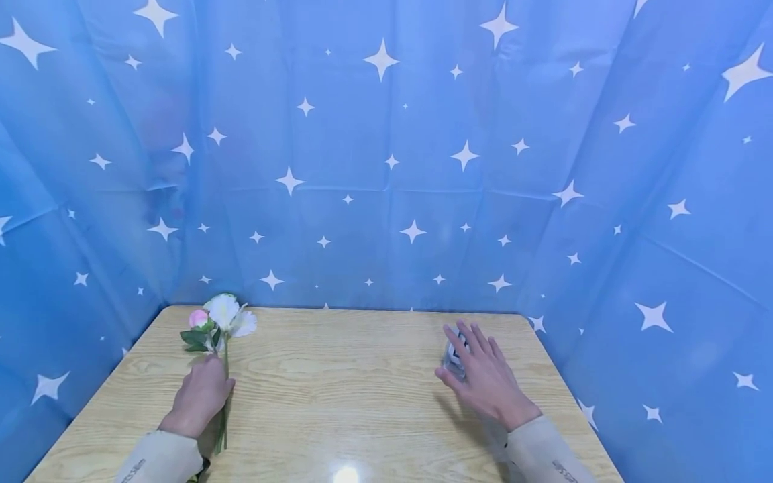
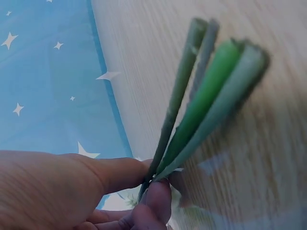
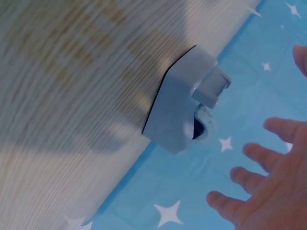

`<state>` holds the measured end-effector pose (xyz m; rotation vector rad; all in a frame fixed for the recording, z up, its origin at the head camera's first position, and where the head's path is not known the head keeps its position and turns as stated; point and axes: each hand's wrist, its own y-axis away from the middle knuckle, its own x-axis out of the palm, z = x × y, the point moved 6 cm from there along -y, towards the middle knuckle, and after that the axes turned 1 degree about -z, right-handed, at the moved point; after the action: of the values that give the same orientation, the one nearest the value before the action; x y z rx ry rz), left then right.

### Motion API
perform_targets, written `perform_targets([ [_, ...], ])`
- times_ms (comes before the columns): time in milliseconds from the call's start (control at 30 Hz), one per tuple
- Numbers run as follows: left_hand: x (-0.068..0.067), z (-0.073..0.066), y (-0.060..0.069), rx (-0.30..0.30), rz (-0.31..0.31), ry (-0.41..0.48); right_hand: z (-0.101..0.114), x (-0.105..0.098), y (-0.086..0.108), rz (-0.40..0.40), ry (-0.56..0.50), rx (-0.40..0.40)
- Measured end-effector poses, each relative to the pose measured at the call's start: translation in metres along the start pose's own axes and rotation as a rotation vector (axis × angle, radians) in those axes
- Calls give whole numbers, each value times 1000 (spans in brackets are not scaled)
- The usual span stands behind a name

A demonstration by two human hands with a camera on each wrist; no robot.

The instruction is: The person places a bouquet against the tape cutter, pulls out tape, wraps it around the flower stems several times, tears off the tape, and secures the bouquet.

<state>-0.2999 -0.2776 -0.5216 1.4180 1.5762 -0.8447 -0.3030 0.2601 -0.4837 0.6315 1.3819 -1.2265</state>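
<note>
My left hand (image 1: 199, 394) pinches the green stems (image 2: 204, 96) of a small bunch of flowers between thumb and fingers, at the table's left side. White blooms (image 1: 225, 311), a pink bloom (image 1: 198, 318) and dark green leaves (image 1: 194, 339) point toward the far edge. On the right, my right hand (image 1: 483, 379) hovers with fingers spread near a grey object that looks like a tape dispenser (image 3: 180, 100). It has a black-edged base resting on the table. In the right wrist view a gap shows between the fingers and this dispenser; the head view shows it partly hidden behind the hand.
A light wood-grain table (image 1: 338, 389) spans the space between both hands. Blue curtains (image 1: 338, 147) with white stars hang behind the table and along both sides, close to its edges. A bright light reflection (image 1: 346, 475) lies at the near middle.
</note>
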Motion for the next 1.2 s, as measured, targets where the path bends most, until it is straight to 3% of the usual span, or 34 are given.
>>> perform_targets([
  [133, -1, -2, 1, -12, 0, 0, 2, 1, -1, -4, -6, -7],
  [533, -2, -8, 1, 44, -47, 13, 8, 3, -5, 4, 11, -40],
  [800, 0, -12, 2, 41, -54, 54, 12, 6, -4, 19, 18, -47],
  [1200, 6, -13, -2, 1, 12, 114, 24, 3, -7, 8, 8, -83],
])
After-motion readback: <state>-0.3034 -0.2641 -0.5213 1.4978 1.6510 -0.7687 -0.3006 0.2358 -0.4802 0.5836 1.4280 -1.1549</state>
